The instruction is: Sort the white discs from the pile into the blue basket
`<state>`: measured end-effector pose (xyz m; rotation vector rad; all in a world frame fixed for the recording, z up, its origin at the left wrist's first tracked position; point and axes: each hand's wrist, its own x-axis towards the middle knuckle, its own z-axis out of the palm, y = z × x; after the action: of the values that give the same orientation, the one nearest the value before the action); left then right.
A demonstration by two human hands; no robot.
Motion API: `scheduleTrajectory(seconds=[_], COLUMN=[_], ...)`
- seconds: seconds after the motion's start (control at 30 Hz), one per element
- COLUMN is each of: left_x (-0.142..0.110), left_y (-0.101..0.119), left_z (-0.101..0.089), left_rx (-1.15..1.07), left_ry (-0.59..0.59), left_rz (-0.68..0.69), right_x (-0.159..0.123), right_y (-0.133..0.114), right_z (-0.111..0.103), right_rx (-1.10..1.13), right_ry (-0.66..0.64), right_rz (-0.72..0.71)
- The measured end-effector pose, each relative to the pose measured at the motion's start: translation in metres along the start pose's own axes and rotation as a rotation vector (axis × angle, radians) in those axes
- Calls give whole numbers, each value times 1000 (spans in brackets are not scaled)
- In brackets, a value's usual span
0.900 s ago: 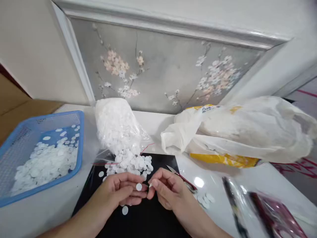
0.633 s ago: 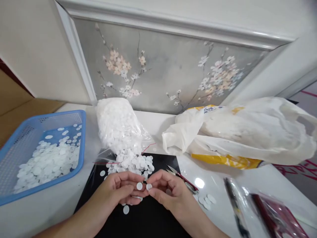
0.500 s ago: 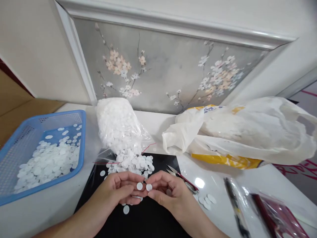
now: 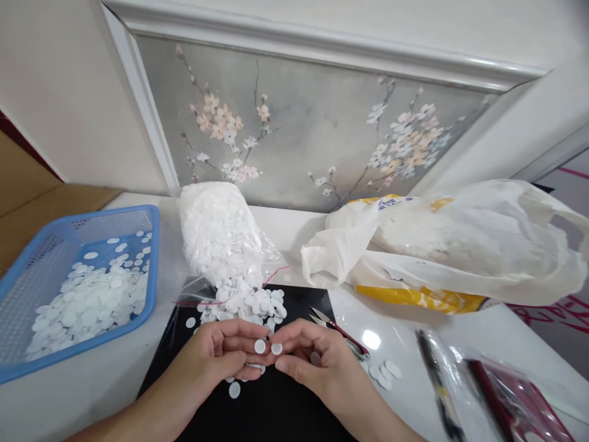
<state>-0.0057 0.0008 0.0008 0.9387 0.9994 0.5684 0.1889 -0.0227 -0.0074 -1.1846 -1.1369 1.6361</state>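
My left hand (image 4: 223, 356) and my right hand (image 4: 308, 359) meet fingertip to fingertip over a black mat (image 4: 271, 405). The left fingers pinch a small white disc (image 4: 260, 346). The right fingers pinch a second white disc (image 4: 277, 348) right beside it. A heap of the same white discs (image 4: 243, 304) spills onto the mat from an open clear bag (image 4: 218, 236) just beyond my hands. One loose disc (image 4: 234, 390) lies on the mat under my left hand. Small red-handled snips (image 4: 338, 331) lie close to my right hand.
A blue plastic basket (image 4: 27, 270) holding several white discs stands at the left. A large white and yellow plastic bag (image 4: 451, 245) lies at the right. A few discs (image 4: 383, 372) and dark and red packets in clear wrap (image 4: 488, 393) lie at the lower right. A flowered panel rises behind.
My right hand has turned and brought its disc up beside the disc in my left hand. The hands have barely moved in the last half second.
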Motion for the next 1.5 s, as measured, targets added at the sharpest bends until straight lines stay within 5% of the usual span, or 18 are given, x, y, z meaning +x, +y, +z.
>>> scheduleTrajectory(seconds=[0.3,0.57,1.13,1.5], left_x=[2,2,2,-4], left_y=[-1,1,0,-5], left_z=[1,1,-2,8], left_rx=[32,47,76,544], left_ry=[-33,13,-22,12], left_rz=[62,33,-1,155], right_x=[-2,-2,-5,-4], right_y=[-1,-1,-2,12], right_z=[0,3,6,13], right_rx=[-31,294,155,-29], right_ry=[4,-87,-35,-42], right_rz=[0,152,164,76])
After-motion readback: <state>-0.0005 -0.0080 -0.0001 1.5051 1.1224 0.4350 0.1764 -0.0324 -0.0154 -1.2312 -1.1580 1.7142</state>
